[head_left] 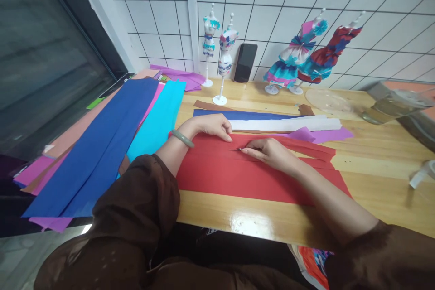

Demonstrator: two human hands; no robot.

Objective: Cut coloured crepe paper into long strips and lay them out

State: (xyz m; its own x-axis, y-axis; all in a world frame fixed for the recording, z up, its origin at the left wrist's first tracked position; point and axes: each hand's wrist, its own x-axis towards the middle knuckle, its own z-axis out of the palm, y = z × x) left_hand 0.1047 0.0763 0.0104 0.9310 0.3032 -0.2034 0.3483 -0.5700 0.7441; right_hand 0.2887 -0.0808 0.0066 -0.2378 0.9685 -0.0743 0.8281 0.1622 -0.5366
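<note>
A wide red sheet [234, 176] lies flat on the wooden table, with a partly separated strip along its far right side. My right hand [270, 154] is closed on a small pair of scissors [235, 149], whose thin dark blades point left over the red sheet. My left hand [214, 126] rests at the sheet's far edge, its fingers curled and pressed together; whether they pinch the sheet is too small to tell. Just beyond lie a white strip [285, 124], a blue strip [251, 114] and purple pieces [331, 135].
Blue [98, 145] and cyan [159, 118] sheets lie in a pile at the left. Small dress forms [225, 54] and a phone [245, 63] stand by the tiled wall, with dressed figures [288, 63] further right. A glass jug [390, 106] is at the far right.
</note>
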